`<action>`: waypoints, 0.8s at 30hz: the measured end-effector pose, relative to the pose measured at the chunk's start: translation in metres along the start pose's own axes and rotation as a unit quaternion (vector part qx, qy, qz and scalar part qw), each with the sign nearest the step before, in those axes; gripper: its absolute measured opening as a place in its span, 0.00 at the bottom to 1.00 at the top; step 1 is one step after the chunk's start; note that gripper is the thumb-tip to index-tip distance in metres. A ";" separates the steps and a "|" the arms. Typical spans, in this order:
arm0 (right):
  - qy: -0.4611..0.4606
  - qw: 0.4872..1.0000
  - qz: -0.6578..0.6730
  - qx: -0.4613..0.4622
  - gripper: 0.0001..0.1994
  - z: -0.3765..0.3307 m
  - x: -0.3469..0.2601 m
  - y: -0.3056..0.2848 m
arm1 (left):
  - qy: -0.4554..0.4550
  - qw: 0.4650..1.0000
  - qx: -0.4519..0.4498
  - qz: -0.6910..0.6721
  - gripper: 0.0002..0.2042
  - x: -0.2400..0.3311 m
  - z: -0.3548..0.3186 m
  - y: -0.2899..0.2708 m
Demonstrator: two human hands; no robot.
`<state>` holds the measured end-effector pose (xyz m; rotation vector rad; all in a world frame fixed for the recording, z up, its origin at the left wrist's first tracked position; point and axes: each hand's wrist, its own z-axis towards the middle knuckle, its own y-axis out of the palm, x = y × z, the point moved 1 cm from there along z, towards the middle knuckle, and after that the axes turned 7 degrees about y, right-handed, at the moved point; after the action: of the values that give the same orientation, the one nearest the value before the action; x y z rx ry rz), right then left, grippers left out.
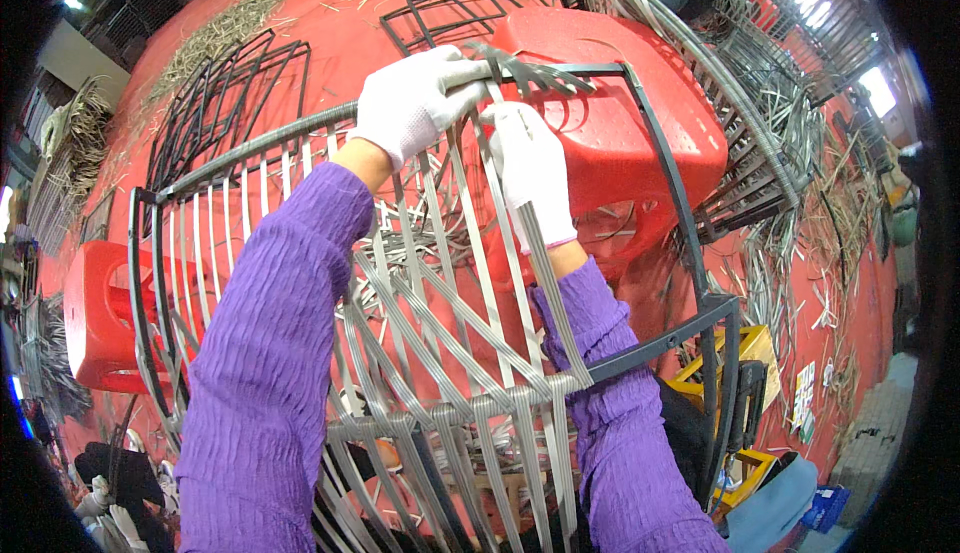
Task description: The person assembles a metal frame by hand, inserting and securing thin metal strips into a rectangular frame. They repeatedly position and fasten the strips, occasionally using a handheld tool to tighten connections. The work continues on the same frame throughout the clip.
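Working a grey strip [496,203] onto a black frame [650,345], with both hands at the far rail [285,134].
Clasping the far rail with the white-gloved left hand [415,98]; pinching the strip just below it with the right hand [530,158], gloved likewise, close beside the left. Stretched from there down toward the near rail [440,415], among other strips [460,308] set straight at left and crossing at a slant nearer the middle. Backed by a red stool [640,113] at the far right corner, with loose strips [775,118] heaped at right on the red floor [340,13].
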<state>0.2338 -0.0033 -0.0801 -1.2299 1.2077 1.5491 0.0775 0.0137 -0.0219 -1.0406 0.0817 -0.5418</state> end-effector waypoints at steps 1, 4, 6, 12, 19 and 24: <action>0.051 0.996 0.068 0.006 0.08 0.002 0.004 0.001 | -0.034 0.998 0.032 -0.049 0.13 -0.001 0.004 0.004; 0.104 0.946 0.307 -0.009 0.10 0.022 0.016 0.006 | -0.099 0.969 -0.047 -0.220 0.14 -0.027 0.029 0.012; 0.015 0.968 0.246 -0.052 0.09 0.043 0.023 0.008 | -0.046 0.961 -0.201 -0.187 0.16 -0.051 0.050 0.014; 0.053 0.997 0.033 -0.035 0.10 0.067 0.025 0.009 | -0.086 0.967 -0.234 -0.043 0.18 -0.052 0.069 0.024; 0.035 0.992 -0.122 -0.021 0.16 -0.091 0.080 -0.036 | -0.039 0.998 -0.030 -0.048 0.19 -0.011 0.019 -0.004; 0.213 0.865 -0.439 -0.115 0.19 -0.242 0.226 -0.100 | -0.051 0.986 -0.094 -0.125 0.19 -0.017 0.022 -0.008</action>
<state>0.3337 -0.2110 -0.3381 -1.9880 0.5302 0.7522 0.0661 0.0361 -0.0072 -1.2711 -0.0914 -0.7168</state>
